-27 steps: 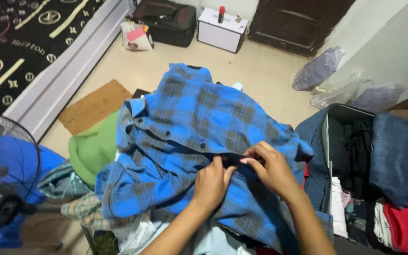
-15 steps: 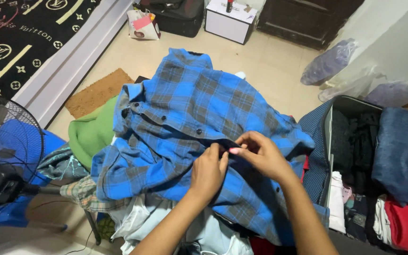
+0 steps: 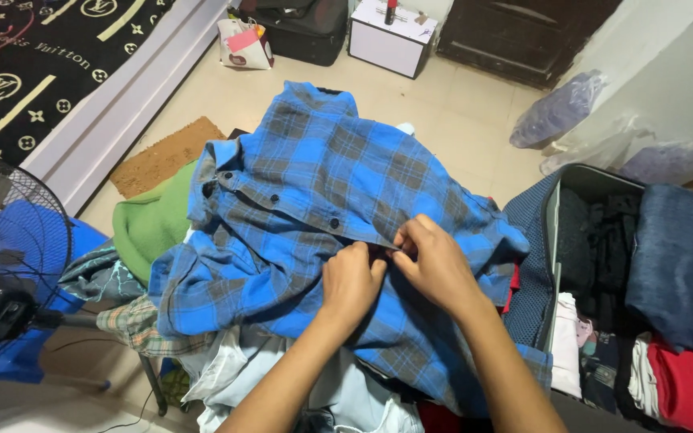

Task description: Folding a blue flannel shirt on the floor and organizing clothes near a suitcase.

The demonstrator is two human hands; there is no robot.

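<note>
My left hand (image 3: 352, 282) and right hand (image 3: 436, 265) meet at the shirt (image 3: 322, 184) front, fingers pinching its edge together to line up a button; green cloth (image 3: 150, 228) lies beside.

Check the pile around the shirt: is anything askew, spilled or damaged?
Nothing looks damaged or spilled. The blue-and-grey plaid cotton shirt lies rumpled over a heap of loose clothes, its collar twisted. Both hands, left hand and right hand, pinch its button placket.
</note>
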